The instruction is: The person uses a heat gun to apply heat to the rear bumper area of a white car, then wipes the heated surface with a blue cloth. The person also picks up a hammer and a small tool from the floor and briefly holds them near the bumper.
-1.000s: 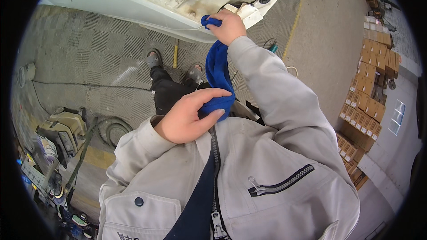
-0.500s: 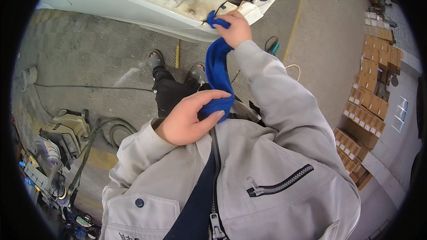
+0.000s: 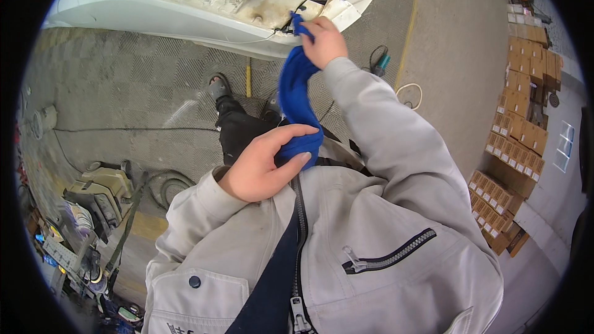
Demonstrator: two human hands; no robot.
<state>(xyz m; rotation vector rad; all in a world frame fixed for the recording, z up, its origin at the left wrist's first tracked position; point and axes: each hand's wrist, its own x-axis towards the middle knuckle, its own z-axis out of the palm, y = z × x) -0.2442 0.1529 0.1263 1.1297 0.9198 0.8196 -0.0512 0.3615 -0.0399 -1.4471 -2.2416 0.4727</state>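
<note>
1. When checking the grip, find the cloth [image 3: 297, 89] pinched near its upper end by the right hand [image 3: 326, 42], and bunched between thumb and curled fingers of the left hand [image 3: 263, 164], near the jacket [image 3: 383, 210].
2. Locate the cloth between both hands, bowed leftward, with its tip at the lower edge of the opening [image 3: 247, 0] in the white panel [image 3: 124, 0].
3. Guard against slipping; suspect too short a hold at the right fingers.
4. Guard against snagging; suspect the flaps [image 3: 340, 15] near the tip, or the zip [image 3: 300, 210] just below the left hand.
5. Guard against tripping; suspect the black cable [image 3: 136, 128], running across the floor [image 3: 154, 62] toward the trouser leg [image 3: 230, 130].
6. Note the hose [image 3: 167, 185] at left, the teal tool [image 3: 383, 63] beyond the right sleeve, and stacked boxes [image 3: 516, 117] well apart.
7. See no obstacle between the hands.
</note>
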